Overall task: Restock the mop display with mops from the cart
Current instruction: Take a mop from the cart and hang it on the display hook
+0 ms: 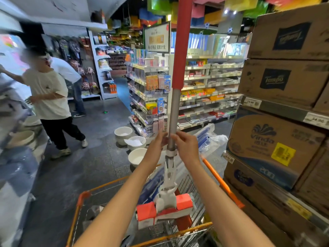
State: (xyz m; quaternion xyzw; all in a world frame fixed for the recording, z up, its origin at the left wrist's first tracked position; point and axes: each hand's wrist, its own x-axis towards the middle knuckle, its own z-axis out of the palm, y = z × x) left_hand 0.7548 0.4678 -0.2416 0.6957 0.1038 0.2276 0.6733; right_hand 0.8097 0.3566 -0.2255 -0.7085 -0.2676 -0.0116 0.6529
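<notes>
mop (172, 122) upright over cart (222, 186), hands gripping pole

Legible text, by location:

1. Right of frame, middle cardboard carton (284, 82): brand "Tempo", white script on a dark blue panel.
2. Upper right, top carton (292, 34): the same dark blue panel, printed upside down; the word appears to be "Tempo" inverted.
3. Right, below the shelf edge, lower carton (274, 148): brand "Vinda" under a fan-shaped logo, with the number "200" near its lower edge. The yellow sticker (283, 154) on it carries print too small to read.
4. Shelf-edge price tags (252, 102): digits blurred; not reliably legible.
5. Upper centre, hanging sign (156, 37): Chinese characters, mostly blurred; its last line ends in "0.1元".
</notes>
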